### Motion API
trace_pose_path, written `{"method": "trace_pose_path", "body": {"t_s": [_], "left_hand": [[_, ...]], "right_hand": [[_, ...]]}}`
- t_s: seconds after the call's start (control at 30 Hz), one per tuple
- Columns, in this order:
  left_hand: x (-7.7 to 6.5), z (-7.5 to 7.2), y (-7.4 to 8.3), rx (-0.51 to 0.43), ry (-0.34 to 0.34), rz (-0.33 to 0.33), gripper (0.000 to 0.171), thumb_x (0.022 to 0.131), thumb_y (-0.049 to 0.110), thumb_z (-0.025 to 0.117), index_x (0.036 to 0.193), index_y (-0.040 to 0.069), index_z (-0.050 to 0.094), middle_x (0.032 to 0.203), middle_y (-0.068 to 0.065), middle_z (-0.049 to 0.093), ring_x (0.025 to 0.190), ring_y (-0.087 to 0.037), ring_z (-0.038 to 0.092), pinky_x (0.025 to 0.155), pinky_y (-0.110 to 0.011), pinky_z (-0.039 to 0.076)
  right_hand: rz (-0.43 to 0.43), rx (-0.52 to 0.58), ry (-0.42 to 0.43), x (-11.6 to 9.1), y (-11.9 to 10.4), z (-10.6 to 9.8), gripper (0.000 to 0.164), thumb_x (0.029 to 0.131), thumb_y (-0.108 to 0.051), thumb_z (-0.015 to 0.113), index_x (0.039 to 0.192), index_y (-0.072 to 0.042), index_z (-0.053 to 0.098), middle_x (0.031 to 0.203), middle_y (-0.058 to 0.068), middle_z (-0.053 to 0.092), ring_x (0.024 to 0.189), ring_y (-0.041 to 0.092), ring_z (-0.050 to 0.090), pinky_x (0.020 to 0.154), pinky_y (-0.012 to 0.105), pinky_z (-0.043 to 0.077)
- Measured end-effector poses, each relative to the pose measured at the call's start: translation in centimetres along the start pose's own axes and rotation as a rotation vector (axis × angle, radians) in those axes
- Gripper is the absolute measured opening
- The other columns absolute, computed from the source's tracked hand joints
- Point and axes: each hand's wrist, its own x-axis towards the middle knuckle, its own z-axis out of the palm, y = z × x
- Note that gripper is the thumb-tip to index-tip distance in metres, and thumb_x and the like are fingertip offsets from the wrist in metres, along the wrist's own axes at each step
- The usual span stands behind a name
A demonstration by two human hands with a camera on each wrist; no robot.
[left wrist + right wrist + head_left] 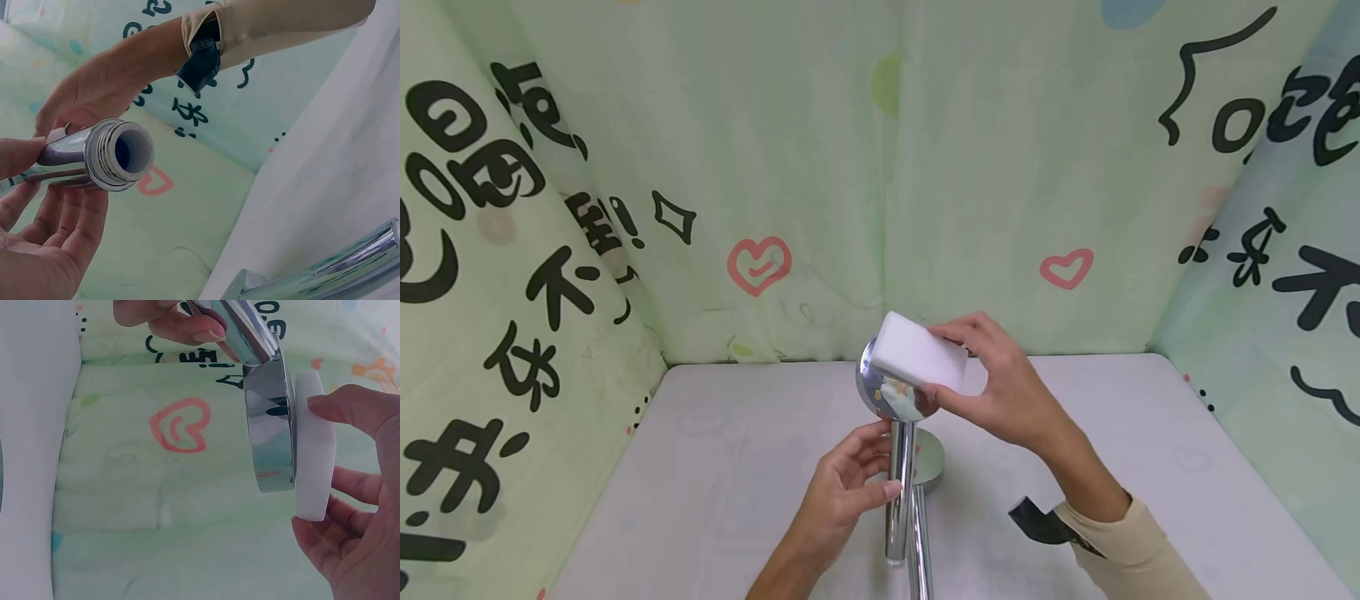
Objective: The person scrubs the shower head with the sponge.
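Observation:
My left hand grips a chrome shower head by its handle, thumb on one side and fingers on the other. The handle points down, its open threaded end facing the left wrist camera. Between thumb and fingers, my right hand pinches a white sponge block. The sponge lies flat along the face of the round head, covering much of it in the head view. Both are held up above the table.
A second chrome piece with a round head and long handle lies on the white-covered table, below and behind the held one. Pale green printed curtains close off the back and both sides. A black strap hangs at my right sleeve.

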Motion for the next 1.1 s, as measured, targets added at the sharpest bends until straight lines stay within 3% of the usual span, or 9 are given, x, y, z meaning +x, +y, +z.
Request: {"method": "trace_pose_path", "body": {"t_s": [0.2, 0.57, 1.1], "left_hand": [[0.1, -0.1, 0.1, -0.001, -0.004, 0.014, 0.058, 0.091, -0.004, 0.066, 0.145, -0.002, 0.047, 0.124, -0.012, 0.064, 0.109, -0.021, 0.063, 0.089, -0.028, 0.055], [0.4, -0.2, 0.3, 0.010, 0.051, -0.027, 0.059, 0.091, -0.003, 0.068, 0.146, 0.002, 0.048, 0.122, -0.012, 0.061, 0.108, -0.021, 0.063, 0.090, -0.028, 0.055], [0.9, -0.4, 0.6, 0.009, 0.102, -0.048, 0.062, 0.090, -0.003, 0.069, 0.148, 0.006, 0.047, 0.128, -0.015, 0.059, 0.109, -0.022, 0.063, 0.089, -0.028, 0.056]], "right_hand": [[-0.027, 0.021, -0.014, -0.3, -0.2, 0.3, 0.059, 0.079, -0.020, 0.087, 0.132, -0.015, 0.063, 0.125, -0.004, 0.057, 0.113, 0.012, 0.055, 0.087, 0.030, 0.053], [-0.015, 0.013, -0.039, -0.8, -0.6, 0.9, 0.060, 0.079, -0.023, 0.088, 0.133, -0.017, 0.063, 0.127, -0.004, 0.056, 0.114, 0.012, 0.054, 0.088, 0.031, 0.055], [-0.013, -0.036, -0.005, -2.0, -0.6, 1.9, 0.063, 0.078, -0.019, 0.087, 0.134, -0.013, 0.059, 0.126, -0.004, 0.057, 0.111, 0.012, 0.056, 0.090, 0.033, 0.054]]}}
